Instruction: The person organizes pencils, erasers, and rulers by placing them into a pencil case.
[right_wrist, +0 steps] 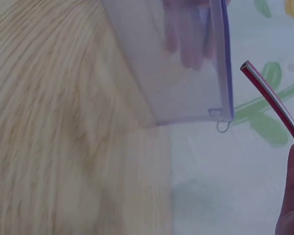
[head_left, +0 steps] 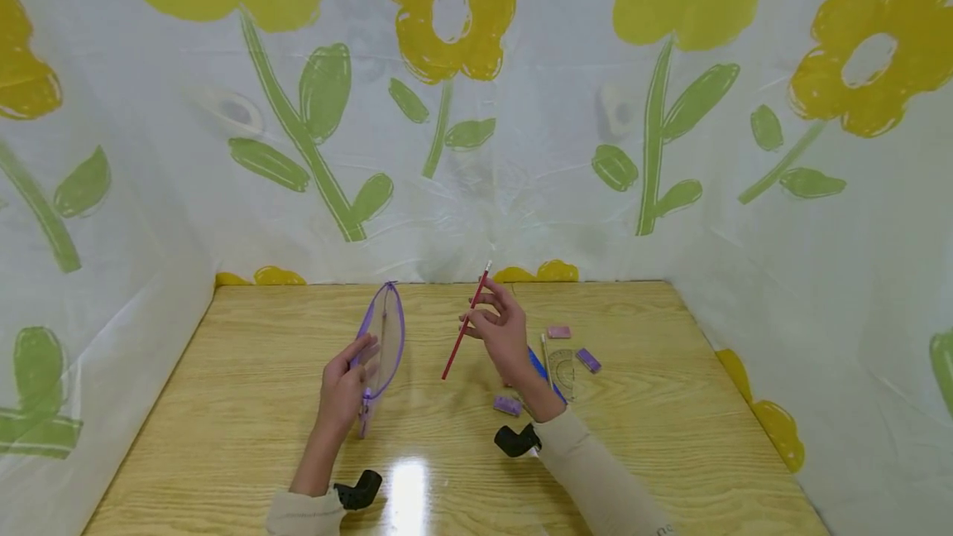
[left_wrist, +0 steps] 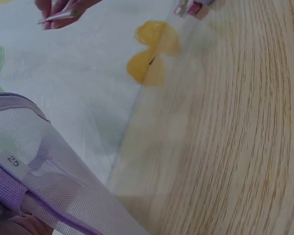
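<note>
My left hand holds a translucent mesh zip pouch with purple edging, upright above the table. Through the mesh, that hand's fingers show in the right wrist view, behind the pouch. A tag marked 25 is on the pouch in the left wrist view. To the right, my right hand pinches a red pencil, tilted, its pale eraser end up. The pencil has a flat, unsharpened lower end in the right wrist view. Pouch and pencil are apart.
Around my right forearm on the wooden table lie a blue ruler, a clear protractor, a pale pencil, a pink eraser and purple blocks. Flower-printed cloth walls the table.
</note>
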### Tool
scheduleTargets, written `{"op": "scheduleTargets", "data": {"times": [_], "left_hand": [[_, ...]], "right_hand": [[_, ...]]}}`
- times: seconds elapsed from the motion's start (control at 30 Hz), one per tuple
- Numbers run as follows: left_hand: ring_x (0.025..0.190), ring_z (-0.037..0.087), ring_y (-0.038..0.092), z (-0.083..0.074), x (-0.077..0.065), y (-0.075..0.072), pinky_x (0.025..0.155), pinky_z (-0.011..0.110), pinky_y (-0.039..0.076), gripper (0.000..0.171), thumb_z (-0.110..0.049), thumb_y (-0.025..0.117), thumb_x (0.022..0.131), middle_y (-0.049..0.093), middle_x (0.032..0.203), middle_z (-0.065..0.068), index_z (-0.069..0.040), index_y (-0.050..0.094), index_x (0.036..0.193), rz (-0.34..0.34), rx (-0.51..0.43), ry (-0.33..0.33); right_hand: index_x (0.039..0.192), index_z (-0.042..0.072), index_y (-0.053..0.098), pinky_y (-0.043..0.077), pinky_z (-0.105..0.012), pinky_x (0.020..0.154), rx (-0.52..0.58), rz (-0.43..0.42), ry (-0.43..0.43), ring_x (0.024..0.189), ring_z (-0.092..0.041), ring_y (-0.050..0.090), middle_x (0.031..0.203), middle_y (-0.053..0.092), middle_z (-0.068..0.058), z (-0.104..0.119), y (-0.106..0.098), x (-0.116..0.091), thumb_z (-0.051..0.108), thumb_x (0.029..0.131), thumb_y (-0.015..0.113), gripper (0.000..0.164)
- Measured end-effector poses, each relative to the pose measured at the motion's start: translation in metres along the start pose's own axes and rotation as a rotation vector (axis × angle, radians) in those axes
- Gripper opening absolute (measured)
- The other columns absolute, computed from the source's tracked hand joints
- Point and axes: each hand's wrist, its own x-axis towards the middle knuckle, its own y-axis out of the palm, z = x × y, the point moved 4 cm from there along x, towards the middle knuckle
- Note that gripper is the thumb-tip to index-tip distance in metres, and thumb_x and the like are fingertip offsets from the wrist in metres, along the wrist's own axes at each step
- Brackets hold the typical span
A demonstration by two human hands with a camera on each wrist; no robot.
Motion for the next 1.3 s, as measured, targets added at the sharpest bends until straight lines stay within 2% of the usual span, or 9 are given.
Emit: {"op": "scheduleTargets", "data": {"times": [0.13,0.33,0.47,0.57,0.7,0.8,1.07,1.3], "left_hand": [[0.138,0.035,0.048,0.000,0.001,0.001,0.102,0.014,0.052,0.060,0.012,0.024,0.091,0.044,0.152,0.030,0.014,0.038,0.149,0.012,-0.017,0.004],[0.137,0.030,0.050,-0.001,0.000,0.001,0.109,0.025,0.051,0.057,0.010,0.023,0.093,0.040,0.152,0.034,0.015,0.035,0.149,0.046,-0.046,0.008],[0.142,0.038,0.042,-0.001,-0.001,0.002,0.112,0.027,0.048,0.055,0.009,0.022,0.097,0.036,0.155,0.033,0.015,0.031,0.151,0.083,-0.064,-0.001],[0.144,0.043,0.037,-0.001,-0.002,0.002,0.114,0.029,0.046,0.054,0.009,0.021,0.099,0.034,0.157,0.032,0.015,0.029,0.152,0.102,-0.065,0.011],[0.144,0.045,0.037,-0.001,-0.002,0.003,0.115,0.036,0.045,0.053,0.009,0.020,0.099,0.035,0.156,0.033,0.015,0.030,0.151,0.108,-0.051,0.034],[0.143,0.046,0.038,0.000,-0.003,0.003,0.115,0.040,0.044,0.053,0.009,0.020,0.100,0.036,0.155,0.033,0.015,0.032,0.151,0.108,-0.028,0.045],[0.142,0.045,0.040,0.001,-0.005,0.003,0.114,0.041,0.044,0.051,0.008,0.020,0.101,0.037,0.155,0.032,0.014,0.034,0.151,0.098,-0.016,0.043],[0.142,0.042,0.041,0.001,-0.007,0.003,0.115,0.039,0.046,0.050,0.007,0.021,0.103,0.039,0.156,0.030,0.013,0.034,0.151,0.089,-0.011,0.029]], "right_hand": [[0.147,0.003,0.048,0.067,-0.033,0.074,0.010,-0.008,-0.048,0.082,-0.013,0.073,0.110,0.060,-0.007,0.007,0.010,0.003,-0.008,0.095,0.058,0.055],[0.145,0.001,0.048,0.068,-0.032,0.072,0.059,-0.024,-0.101,0.082,-0.016,0.072,0.108,0.061,-0.003,0.013,0.021,0.006,-0.009,0.093,0.059,0.054],[0.143,-0.001,0.049,0.068,-0.032,0.071,0.088,-0.020,-0.139,0.082,-0.017,0.072,0.107,0.061,-0.004,0.014,0.028,0.005,-0.010,0.093,0.059,0.052],[0.143,-0.004,0.048,0.067,-0.031,0.072,0.099,-0.001,-0.185,0.084,-0.015,0.072,0.109,0.060,-0.008,0.015,0.033,0.004,-0.010,0.093,0.059,0.051],[0.143,-0.007,0.046,0.068,-0.032,0.072,0.110,0.010,-0.253,0.085,-0.013,0.071,0.111,0.057,-0.018,0.019,0.041,0.003,-0.011,0.093,0.060,0.052],[0.142,-0.007,0.047,0.068,-0.033,0.071,0.091,-0.003,-0.284,0.085,-0.013,0.070,0.111,0.056,-0.022,0.020,0.046,0.001,-0.012,0.091,0.061,0.052],[0.139,-0.006,0.050,0.066,-0.027,0.073,-0.002,-0.014,-0.354,0.088,-0.010,0.069,0.111,0.052,-0.037,0.020,0.062,-0.006,-0.011,0.090,0.064,0.051],[0.141,-0.004,0.049,0.065,-0.022,0.070,-0.075,-0.004,-0.371,0.092,-0.010,0.068,0.113,0.055,-0.034,0.013,0.074,-0.011,-0.006,0.092,0.065,0.052]]}}
